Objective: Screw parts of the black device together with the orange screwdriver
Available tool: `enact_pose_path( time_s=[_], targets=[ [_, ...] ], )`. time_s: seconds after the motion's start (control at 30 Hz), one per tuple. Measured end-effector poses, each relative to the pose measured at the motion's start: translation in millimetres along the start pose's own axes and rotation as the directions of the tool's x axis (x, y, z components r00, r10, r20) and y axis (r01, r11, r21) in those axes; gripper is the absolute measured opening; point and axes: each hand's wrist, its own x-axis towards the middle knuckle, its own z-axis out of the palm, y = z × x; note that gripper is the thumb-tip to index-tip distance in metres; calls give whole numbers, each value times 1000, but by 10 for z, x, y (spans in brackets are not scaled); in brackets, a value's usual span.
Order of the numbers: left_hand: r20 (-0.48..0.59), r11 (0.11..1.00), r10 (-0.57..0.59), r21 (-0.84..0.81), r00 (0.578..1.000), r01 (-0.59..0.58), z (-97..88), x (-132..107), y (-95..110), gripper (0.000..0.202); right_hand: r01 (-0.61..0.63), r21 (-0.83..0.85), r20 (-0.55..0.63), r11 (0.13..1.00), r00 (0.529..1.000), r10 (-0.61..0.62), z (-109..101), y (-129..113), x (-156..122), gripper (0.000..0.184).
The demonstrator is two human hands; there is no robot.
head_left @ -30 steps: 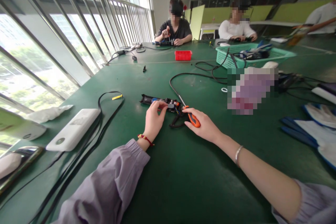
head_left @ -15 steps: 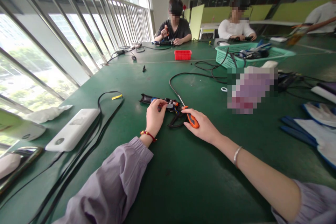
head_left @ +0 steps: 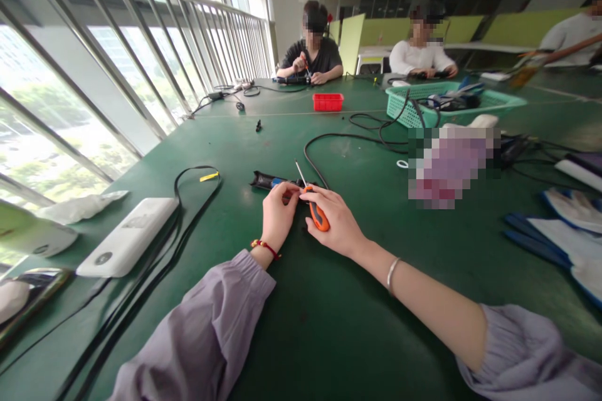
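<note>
On the green table lies a black, tube-shaped electrical device (head_left: 264, 180) with a blue patch inside and a black cord (head_left: 314, 163) running from its right end. My left hand (head_left: 278, 213) is closed in a pinch at the device's middle; what its fingertips hold is hidden. My right hand (head_left: 336, 219) grips a screwdriver (head_left: 320, 218) with an orange and black handle, its metal shaft pointing up and left, away from the device. The right fingertips meet the left ones over the device and cover its right part.
A white power bank (head_left: 129, 235) and black cables lie at left. Ahead stand a red tray (head_left: 328, 102) and a green basket (head_left: 397, 106) of parts. Gloves (head_left: 548, 235) lie at right. Co-workers sit across the table; one (head_left: 313, 53) holds a screwdriver.
My right hand has moved left with the screwdriver, up against my left fingertips. The screwdriver's shaft has shifted left too. My left hand stays almost in place.
</note>
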Motion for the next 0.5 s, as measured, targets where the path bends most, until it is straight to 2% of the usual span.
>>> enact_pose_path(
  time_s=[0.17, 0.37, 0.5],
  targets=[
    [-6, 1000, -3, -13, 1000, 3, 2, 5, -6, 9, -33, 81, -26, 996, 999, 35, 2, 38, -11, 42],
    [10, 999, -22, -25, 1000, 22, -5, -9, -12, 11, 1, -42, 37, 999, 999, 0, 7, 63, 1, 40],
    [2, 1000, -3, -6, 1000, 3, 2, -13, -30, 14, 3, -58, 62, 998, 998, 1, 16, 68, 4, 41]
  ],
)
